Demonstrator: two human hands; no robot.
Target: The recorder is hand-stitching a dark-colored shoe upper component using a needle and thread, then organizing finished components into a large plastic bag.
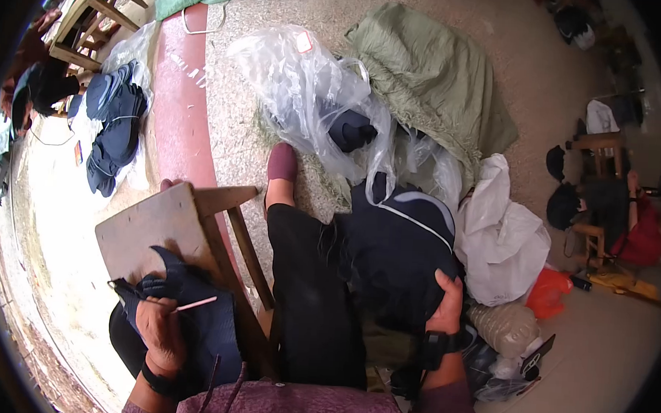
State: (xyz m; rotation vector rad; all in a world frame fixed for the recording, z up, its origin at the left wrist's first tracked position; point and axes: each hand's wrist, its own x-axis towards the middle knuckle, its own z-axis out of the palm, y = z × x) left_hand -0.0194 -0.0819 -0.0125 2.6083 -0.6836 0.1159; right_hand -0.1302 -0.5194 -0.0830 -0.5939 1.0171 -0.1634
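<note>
My left hand (160, 328) is closed, with a thin pale stick (196, 304) poking out from between the fingers. It rests over dark navy cloth pieces (214, 320) on the near end of a wooden stool (155, 226); whether it also grips this cloth is hard to see. On my right, my right hand (446, 301) grasps the edge of a navy fabric bundle (400, 248) with pale grey curved trim, lying against my leg. The thumb shows on top, while the other fingers are partly hidden beneath. Loose dark threads hang at the bundle's left side.
Ahead lie a clear plastic bag (300, 76) with navy cloth inside and an olive woven sack (429, 76). A white sack (499, 232) and an orange bag (548, 292) sit to the right. More navy pieces (115, 133) lie far left, near another stool (92, 18). People sit at both edges.
</note>
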